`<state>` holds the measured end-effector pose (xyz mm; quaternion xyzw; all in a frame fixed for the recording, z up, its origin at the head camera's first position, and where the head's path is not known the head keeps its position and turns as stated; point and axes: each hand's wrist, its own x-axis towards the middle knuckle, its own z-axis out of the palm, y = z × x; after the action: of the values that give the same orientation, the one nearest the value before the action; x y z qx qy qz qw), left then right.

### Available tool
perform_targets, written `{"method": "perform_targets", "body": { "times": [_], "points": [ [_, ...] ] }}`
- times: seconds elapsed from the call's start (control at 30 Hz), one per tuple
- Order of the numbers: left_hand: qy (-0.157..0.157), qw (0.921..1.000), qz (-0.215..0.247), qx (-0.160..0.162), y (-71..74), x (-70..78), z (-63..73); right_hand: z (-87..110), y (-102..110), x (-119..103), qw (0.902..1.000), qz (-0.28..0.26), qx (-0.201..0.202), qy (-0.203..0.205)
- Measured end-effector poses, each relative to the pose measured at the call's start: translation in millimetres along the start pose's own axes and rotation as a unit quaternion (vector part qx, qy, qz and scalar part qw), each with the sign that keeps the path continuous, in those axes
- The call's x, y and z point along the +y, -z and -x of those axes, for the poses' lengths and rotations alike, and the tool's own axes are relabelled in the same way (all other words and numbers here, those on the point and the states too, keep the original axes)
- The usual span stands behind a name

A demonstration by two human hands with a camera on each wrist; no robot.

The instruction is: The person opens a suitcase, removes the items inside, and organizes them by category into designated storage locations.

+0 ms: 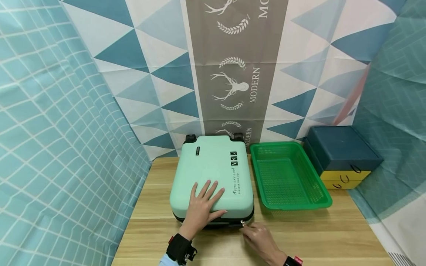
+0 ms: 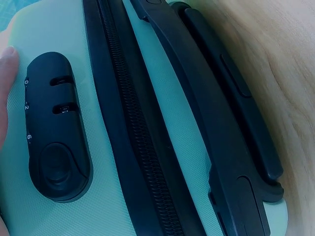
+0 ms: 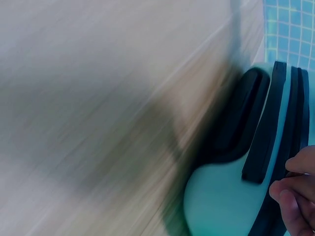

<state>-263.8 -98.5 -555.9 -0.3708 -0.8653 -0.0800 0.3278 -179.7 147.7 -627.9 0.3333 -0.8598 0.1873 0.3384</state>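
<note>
A mint-green hard-shell suitcase [image 1: 213, 159] lies flat on the wooden table, its wheels toward the wall. My left hand [image 1: 201, 208] rests on the lid's near edge with fingers spread. At the near right corner, my right hand [image 1: 259, 238] pinches a small metal zipper pull [image 1: 242, 222]. In the left wrist view the black zipper [image 2: 135, 118] runs along the side, its teeth joined where seen. A black combination lock [image 2: 58, 128] sits on one side of it, a black carry handle [image 2: 206, 113] on the other. The right fingers [image 3: 290, 196] press close to the zipper band.
To the suitcase's right stands a green plastic basket [image 1: 261, 184]. Beyond it is a stack of dark blue and yellow boxes [image 1: 352, 147] with loop pulls. Patterned cloth [image 1: 159, 74] hangs behind, and tiled-pattern cloth [image 1: 66, 147] borders the left side.
</note>
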Motion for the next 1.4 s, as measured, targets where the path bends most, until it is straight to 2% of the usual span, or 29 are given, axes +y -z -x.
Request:
{"method": "perform_targets", "body": {
  "times": [0.27,0.43,0.5,0.6,0.73,0.8,0.83,0.87,0.97,1.03,1.1,1.17,1.23,1.3,1.4],
  "points": [
    [-0.001,1.0000,-0.001,0.006,-1.5,-0.8,0.5,-18.4,-27,-22,0.9998,-0.020,-0.001,-0.006],
    [-0.003,0.9999,0.001,0.011,-3.1,-1.4,-1.4,-26.9,-34,-26,0.9997,-0.023,0.000,-0.009],
    [-0.005,0.9995,0.017,0.024,-3.4,-0.3,-3.3,-28.9,-34,-26,0.9995,-0.025,0.004,-0.020],
    [-0.010,0.9952,0.061,0.076,-1.5,6.7,-0.8,-29.7,-33,-26,0.9988,-0.030,0.014,-0.035],
    [0.002,0.9758,0.117,0.185,3.0,27.3,16.4,-27.9,-30,-31,0.9977,-0.040,0.019,-0.052],
    [0.020,0.9695,0.143,0.198,3.0,38.9,27.6,-27.5,-30,-34,0.9968,-0.037,0.018,-0.069],
    [0.029,0.9694,0.154,0.189,1.9,44.3,33.2,-27.4,-29,-35,0.9961,-0.035,0.018,-0.079],
    [0.041,0.9711,0.167,0.165,0.7,49.5,38.6,-27.3,-30,-37,0.9954,-0.033,0.017,-0.089],
    [0.084,0.9764,0.192,0.052,-5.1,62.6,52.0,-27.1,-30,-41,0.9937,-0.028,0.011,-0.108],
    [0.113,0.9711,0.208,-0.028,-8.7,69.4,57.8,-26.5,-29,-43,0.9932,-0.034,0.004,-0.111],
    [0.138,0.9609,0.225,-0.084,-11.2,74.2,60.1,-25.7,-28,-44,0.9928,-0.040,-0.008,-0.113],
    [0.157,0.9472,0.255,-0.115,-12.5,76.5,59.5,-25.6,-27,-45,0.9918,-0.045,-0.025,-0.117],
    [0.174,0.9318,0.290,-0.131,-12.8,77.1,58.0,-26.2,-24,-45,0.9902,-0.049,-0.050,-0.121],
    [0.197,0.9123,0.329,-0.144,-12.9,76.6,56.9,-27.5,-22,-45,0.9868,-0.062,-0.079,-0.128],
    [0.240,0.8759,0.385,-0.164,-13.4,76.2,57.0,-29.3,-17,-48,0.9799,-0.084,-0.121,-0.134]
  ]
}}
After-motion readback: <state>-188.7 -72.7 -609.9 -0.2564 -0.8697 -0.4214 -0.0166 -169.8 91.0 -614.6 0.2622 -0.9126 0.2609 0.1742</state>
